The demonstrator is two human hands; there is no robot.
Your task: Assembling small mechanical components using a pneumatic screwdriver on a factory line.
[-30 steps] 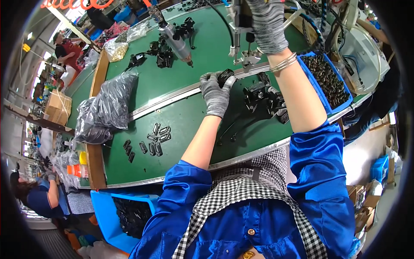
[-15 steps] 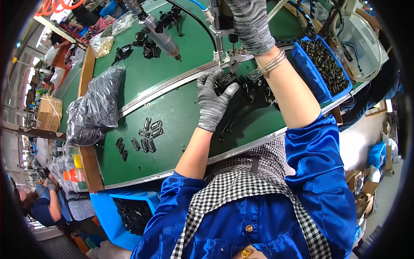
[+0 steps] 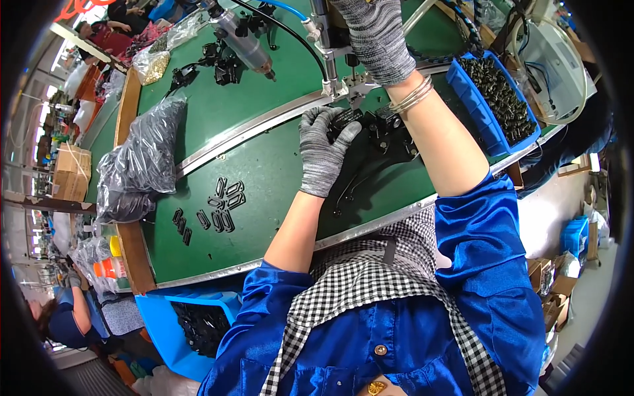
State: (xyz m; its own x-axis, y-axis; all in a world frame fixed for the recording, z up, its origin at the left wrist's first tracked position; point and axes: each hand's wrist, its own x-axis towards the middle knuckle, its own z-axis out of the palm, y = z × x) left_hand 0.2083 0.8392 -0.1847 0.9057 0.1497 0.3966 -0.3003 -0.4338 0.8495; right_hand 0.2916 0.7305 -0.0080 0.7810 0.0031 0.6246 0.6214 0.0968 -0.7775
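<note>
— Green workbench (image 3: 264,178) on a crowded factory floor. What is at its centre?

— A small black part (image 3: 345,120), near the middle of the workbench on the near side of a metal rail (image 3: 244,140). The gloved left hand (image 3: 322,145) pinches it narrowly between thumb and fingers. Just beyond stands a metal fixture (image 3: 335,88); whether the two touch cannot be told.

— And the right hand (image 3: 382,39)?

— Also gloved, beside the fixture's upright; its fingertips are out of sight, so its grip cannot be told.

— What surrounds them?

— Black lever assemblies (image 3: 383,135) lie right of the part. Loose black oval pieces (image 3: 220,204) are scattered toward the near left corner, and a filled plastic bag (image 3: 145,152) slumps over the left edge. At the right edge, a blue bin (image 3: 467,96) holds dark metal pieces.

— Farther out?

— A blue tub (image 3: 158,330), below the near left corner.
</note>
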